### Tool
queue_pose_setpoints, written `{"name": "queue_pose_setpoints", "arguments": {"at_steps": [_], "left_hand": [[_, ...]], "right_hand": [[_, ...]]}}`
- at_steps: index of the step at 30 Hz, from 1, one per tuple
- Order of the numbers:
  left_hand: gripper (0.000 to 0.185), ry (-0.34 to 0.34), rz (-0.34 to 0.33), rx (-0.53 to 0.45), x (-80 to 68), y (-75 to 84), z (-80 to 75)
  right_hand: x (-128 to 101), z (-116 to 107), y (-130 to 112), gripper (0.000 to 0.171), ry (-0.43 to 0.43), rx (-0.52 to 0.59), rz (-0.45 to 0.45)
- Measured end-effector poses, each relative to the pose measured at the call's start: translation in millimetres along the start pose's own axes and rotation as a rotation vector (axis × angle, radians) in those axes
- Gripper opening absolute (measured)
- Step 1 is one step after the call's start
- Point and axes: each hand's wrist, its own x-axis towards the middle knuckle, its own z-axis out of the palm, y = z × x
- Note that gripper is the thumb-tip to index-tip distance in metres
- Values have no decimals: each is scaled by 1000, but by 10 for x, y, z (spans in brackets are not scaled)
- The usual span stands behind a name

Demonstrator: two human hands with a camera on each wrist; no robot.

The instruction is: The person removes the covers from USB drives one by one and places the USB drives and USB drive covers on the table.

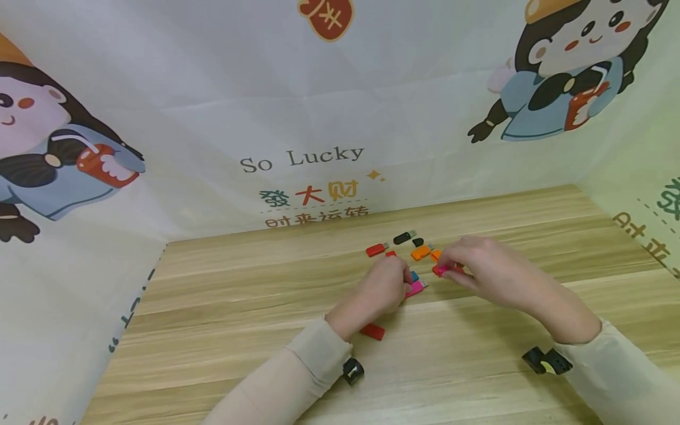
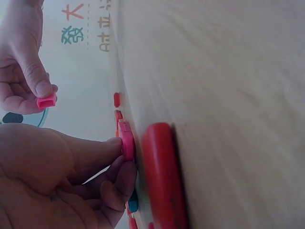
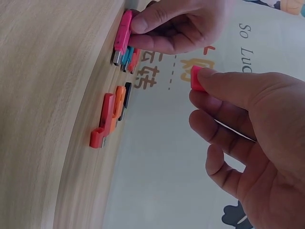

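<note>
Capping step under way: left hand (image 1: 383, 287) pinches pink USB stick (image 1: 416, 288) against counter (image 1: 223, 330), plug bared toward right hand (image 1: 480, 268), which pinches its pink cap (image 3: 196, 78) just beside. Next move likely needs cap aligned squarely with plug.

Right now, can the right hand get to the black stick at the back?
Probably yes. The right hand pinches a small pink cap, so its fingers are busy, but the black USB stick lies uncovered on the table just beyond it, with only orange pieces in between.
</note>
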Motion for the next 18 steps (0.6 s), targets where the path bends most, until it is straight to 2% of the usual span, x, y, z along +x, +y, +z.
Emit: {"name": "queue_pose_setpoints", "arguments": {"at_steps": [6,14,18], "left_hand": [[5,-2,-12,-19,4,-11,6],[5,-2,-20,-23,9,-1,-7],[5,23,-19,-42,3,-3,-16]], "right_hand": [[5,21,-2,20,-9,-8,-15],[16,66,14,17,-65,16,-27],[27,95,30,17,-79,27,-51]]}}
